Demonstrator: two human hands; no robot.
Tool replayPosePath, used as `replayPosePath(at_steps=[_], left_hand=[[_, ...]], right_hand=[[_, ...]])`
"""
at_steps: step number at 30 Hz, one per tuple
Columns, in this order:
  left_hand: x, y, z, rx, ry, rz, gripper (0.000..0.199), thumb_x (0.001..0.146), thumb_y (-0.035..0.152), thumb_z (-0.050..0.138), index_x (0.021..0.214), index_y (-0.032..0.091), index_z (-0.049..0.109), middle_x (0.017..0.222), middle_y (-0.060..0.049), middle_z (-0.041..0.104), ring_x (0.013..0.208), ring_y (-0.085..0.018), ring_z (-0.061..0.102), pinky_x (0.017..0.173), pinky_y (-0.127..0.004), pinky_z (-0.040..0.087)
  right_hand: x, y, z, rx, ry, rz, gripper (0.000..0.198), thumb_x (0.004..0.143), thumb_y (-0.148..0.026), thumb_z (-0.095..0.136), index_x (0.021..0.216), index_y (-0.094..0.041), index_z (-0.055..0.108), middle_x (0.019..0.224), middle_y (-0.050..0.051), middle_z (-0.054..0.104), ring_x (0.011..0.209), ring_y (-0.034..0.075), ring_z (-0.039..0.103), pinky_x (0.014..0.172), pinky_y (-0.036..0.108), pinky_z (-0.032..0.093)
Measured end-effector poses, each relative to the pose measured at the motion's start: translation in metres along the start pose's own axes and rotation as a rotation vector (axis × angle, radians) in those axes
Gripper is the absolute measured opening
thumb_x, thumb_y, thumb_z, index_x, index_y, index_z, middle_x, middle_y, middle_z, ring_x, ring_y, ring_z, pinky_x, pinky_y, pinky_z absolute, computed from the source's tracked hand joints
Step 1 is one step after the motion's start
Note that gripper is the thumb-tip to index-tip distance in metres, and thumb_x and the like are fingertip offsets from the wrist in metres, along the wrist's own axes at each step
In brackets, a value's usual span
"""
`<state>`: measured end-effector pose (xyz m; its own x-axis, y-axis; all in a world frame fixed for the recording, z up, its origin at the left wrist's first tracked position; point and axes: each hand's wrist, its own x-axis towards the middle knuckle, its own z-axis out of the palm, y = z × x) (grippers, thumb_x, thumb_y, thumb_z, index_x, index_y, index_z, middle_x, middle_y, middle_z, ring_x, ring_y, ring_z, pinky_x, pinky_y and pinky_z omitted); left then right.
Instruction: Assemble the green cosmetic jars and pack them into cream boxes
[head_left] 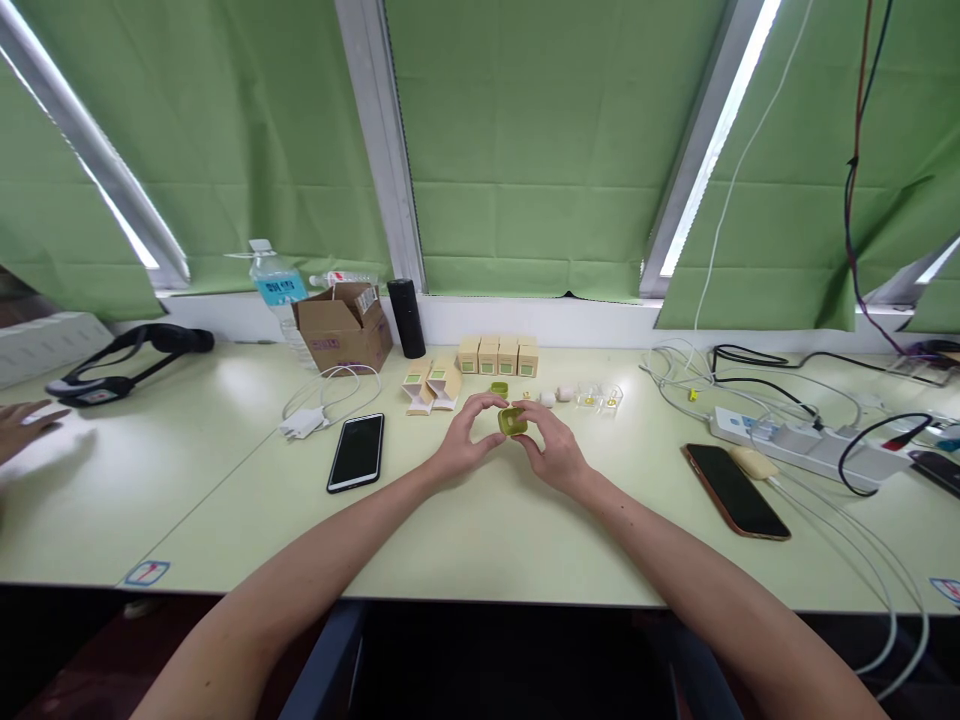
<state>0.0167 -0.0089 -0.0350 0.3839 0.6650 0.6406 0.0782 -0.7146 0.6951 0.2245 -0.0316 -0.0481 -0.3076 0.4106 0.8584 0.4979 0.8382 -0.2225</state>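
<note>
Between my left hand (466, 440) and my right hand (556, 446) is a small olive-green open container (513, 421), its hollow facing me. The fingers and thumbs of both hands grip it from either side. Just beyond it lies a second small green piece (499, 388). To the right of that are small white cylindrical pieces (555, 396) and clear plastic pieces with yellow parts (600, 398). Behind my left hand stand two opened cardboard cartons (433, 384). A row of several small closed boxes (498, 355) stands behind the green pieces.
Left of my hands are a phone (356, 452), a white charger with cable (303, 422), a brown box (343, 330), a black cylinder (406, 318) and a water bottle (279, 290). A second phone (735, 490) and a power strip (810, 446) lie right. Another person's hand (26, 424) shows far left.
</note>
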Motion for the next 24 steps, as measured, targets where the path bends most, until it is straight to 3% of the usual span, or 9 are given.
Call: replayPosePath(at_steps=[6, 11, 17, 21, 24], left_hand=[[0.002, -0.006, -0.002, -0.384, -0.091, -0.202, 0.046, 0.086, 0.044, 0.081, 0.125, 0.024, 0.065, 0.131, -0.013, 0.068, 0.125, -0.030, 0.063, 0.105, -0.046, 0.050], [0.003, -0.008, -0.002, -0.602, -0.154, -0.344, 0.055, 0.080, 0.038, 0.087, 0.127, 0.023, 0.063, 0.119, -0.014, 0.074, 0.108, -0.027, 0.071, 0.092, -0.042, 0.056], [0.006, -0.017, -0.002, -0.570, 0.022, -0.383, 0.056, 0.070, 0.035, 0.094, 0.116, 0.020, 0.067, 0.118, -0.012, 0.071, 0.106, -0.024, 0.069, 0.092, -0.038, 0.056], [0.009, -0.024, -0.002, -0.530, 0.135, -0.381, 0.058, 0.064, 0.037, 0.096, 0.110, 0.018, 0.067, 0.113, -0.010, 0.069, 0.108, -0.023, 0.067, 0.095, -0.038, 0.055], [0.010, -0.027, -0.002, -0.526, 0.176, -0.386, 0.060, 0.063, 0.038, 0.097, 0.111, 0.017, 0.067, 0.113, -0.010, 0.069, 0.108, -0.022, 0.067, 0.096, -0.038, 0.055]], right_hand=[[-0.003, -0.002, 0.002, 0.064, -0.030, 0.091, 0.031, 0.099, -0.022, 0.059, 0.129, -0.023, 0.053, 0.129, 0.015, 0.071, 0.122, 0.028, 0.069, 0.100, 0.049, 0.061], [-0.004, -0.002, 0.003, 0.057, -0.071, 0.126, 0.036, 0.097, -0.022, 0.060, 0.132, -0.024, 0.052, 0.131, 0.014, 0.069, 0.125, 0.028, 0.066, 0.104, 0.051, 0.058], [-0.001, 0.009, -0.003, -0.070, -0.114, 0.235, 0.054, 0.092, -0.020, 0.063, 0.143, -0.022, 0.047, 0.139, 0.015, 0.062, 0.129, 0.032, 0.059, 0.102, 0.052, 0.057], [0.002, 0.038, -0.015, -0.351, -0.102, 0.376, 0.044, 0.086, -0.012, 0.063, 0.129, -0.020, 0.061, 0.125, 0.015, 0.068, 0.120, 0.036, 0.056, 0.100, 0.057, 0.053], [0.004, 0.060, -0.022, -0.506, -0.167, 0.453, 0.037, 0.085, -0.012, 0.065, 0.121, -0.019, 0.068, 0.121, 0.016, 0.070, 0.119, 0.040, 0.052, 0.099, 0.060, 0.048]])
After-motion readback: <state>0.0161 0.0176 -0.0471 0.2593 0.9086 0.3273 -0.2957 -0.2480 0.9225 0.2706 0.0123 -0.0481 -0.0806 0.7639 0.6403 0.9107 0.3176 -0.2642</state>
